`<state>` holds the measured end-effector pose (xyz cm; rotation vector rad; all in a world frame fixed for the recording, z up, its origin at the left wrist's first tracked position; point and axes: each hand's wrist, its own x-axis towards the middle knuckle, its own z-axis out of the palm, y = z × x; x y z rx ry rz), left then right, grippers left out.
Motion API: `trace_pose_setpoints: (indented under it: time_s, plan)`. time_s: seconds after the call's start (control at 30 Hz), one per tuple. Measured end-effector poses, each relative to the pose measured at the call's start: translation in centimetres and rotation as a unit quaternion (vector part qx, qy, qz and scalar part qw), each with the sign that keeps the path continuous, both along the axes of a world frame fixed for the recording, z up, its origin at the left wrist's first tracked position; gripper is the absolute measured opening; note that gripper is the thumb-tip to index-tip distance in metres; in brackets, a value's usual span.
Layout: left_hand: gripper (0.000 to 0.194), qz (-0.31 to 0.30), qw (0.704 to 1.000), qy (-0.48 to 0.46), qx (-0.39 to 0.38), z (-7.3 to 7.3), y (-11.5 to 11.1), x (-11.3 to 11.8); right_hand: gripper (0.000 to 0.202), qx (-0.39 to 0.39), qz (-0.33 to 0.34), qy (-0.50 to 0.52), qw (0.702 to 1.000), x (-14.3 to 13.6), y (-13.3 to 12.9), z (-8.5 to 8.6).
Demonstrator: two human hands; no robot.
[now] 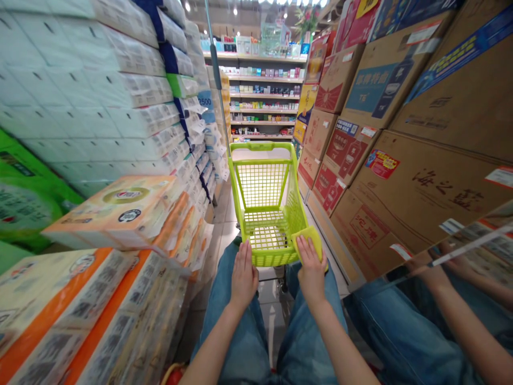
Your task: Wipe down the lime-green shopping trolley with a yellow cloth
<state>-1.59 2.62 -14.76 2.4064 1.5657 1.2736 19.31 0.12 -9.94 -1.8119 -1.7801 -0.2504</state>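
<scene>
A lime-green plastic shopping cart point(264, 256) stands right in front of my knees, its grid basket holding nothing I can see. My left hand point(243, 275) rests against the cart's near left corner, fingers stretched out and close together. At the near right corner, my right hand point(311, 270) presses a folded yellow cloth point(316, 238) against the cart's rim, with the fingers bent over it. Part of the cloth is hidden beneath that hand.
Stacked tissue packs point(120, 101) rise on the left, with orange-and-white packs point(116, 206) lower and nearer. Cardboard cartons point(420, 182) line the right side. A mirror-like surface point(473, 272) at lower right reflects my arms and legs. Shelves of small goods point(264, 77) stand ahead, beyond a thin pole point(215, 64).
</scene>
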Motion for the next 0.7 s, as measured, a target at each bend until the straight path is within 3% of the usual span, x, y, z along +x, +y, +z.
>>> trace_pose_setpoints:
  time_s: [0.17,0.27,0.33,0.43,0.6,0.7]
  plan:
    - [0.073,-0.004,1.0,-0.013,-0.002,-0.2,0.0,-0.2,0.078,-0.02,0.095,0.006,0.995,-9.2,-0.5,-0.2]
    - [0.069,-0.005,1.0,-0.005,-0.01,-0.3,0.1,-0.6,0.073,-0.023,0.128,0.008,0.992,-12.0,-0.5,-0.3]
    - [0.071,-0.014,1.0,0.004,-0.011,-0.2,0.1,-0.8,0.072,-0.022,0.151,0.006,0.988,-11.1,-0.5,-0.4]
    - [0.076,-0.019,1.0,0.009,-0.003,-0.2,0.2,-0.8,0.076,-0.022,0.175,-0.005,0.984,-6.8,-0.5,-0.5]
    - [0.077,-0.01,1.0,0.008,0.003,0.1,0.1,-0.3,0.083,-0.018,0.071,0.017,0.997,0.8,0.0,-0.3]
    - [0.077,-0.007,1.0,-0.003,0.007,0.1,0.1,0.0,0.083,-0.015,0.016,0.029,0.999,0.5,0.4,-0.2]
